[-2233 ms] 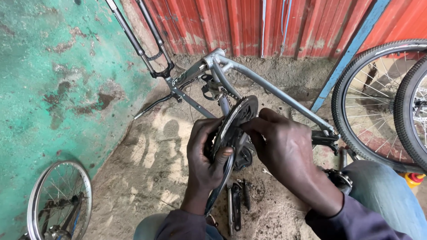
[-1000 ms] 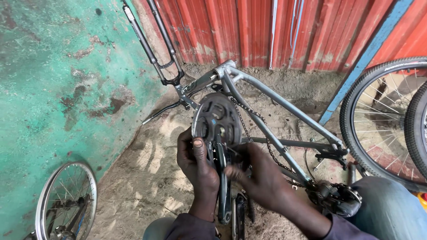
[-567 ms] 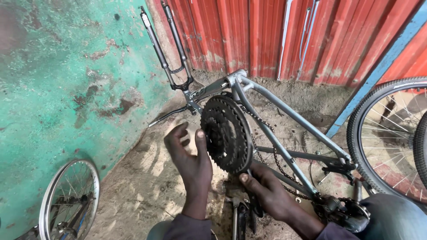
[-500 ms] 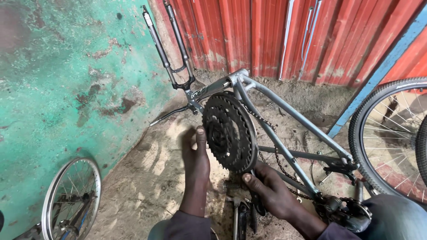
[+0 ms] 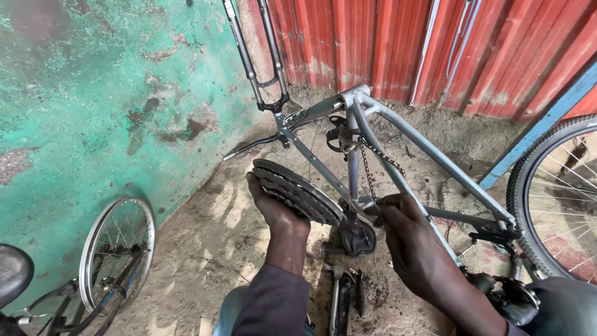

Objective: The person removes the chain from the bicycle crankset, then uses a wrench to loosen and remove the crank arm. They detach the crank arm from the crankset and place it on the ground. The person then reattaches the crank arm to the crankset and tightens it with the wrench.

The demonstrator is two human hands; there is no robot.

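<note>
The left hand (image 5: 273,208) holds a black toothed chainring set (image 5: 297,191) from beneath, its fingers curled around the lower left edge so that the disc lies tilted, nearly flat, with the teeth facing up and to the right. The chainring set sits just left of the bottom of a grey bicycle frame (image 5: 398,155), which stands upside down on the sandy ground (image 5: 205,249). The right hand (image 5: 407,233) rests against the frame where the tubes meet low down, its fingers (image 5: 388,205) bent close together on the metal there; whether they pinch a small part I cannot tell. A loose chain (image 5: 373,163) hangs down along the upright tube to that same spot. Below the hands a black crank arm (image 5: 341,298) lies on the ground. The fork (image 5: 261,56) of the frame points up against the turquoise wall (image 5: 93,112), with red corrugated sheeting (image 5: 423,43) behind. A bare spoked wheel (image 5: 115,252) leans at the lower left, and a tyred wheel (image 5: 550,193) stands at the right edge.
</note>
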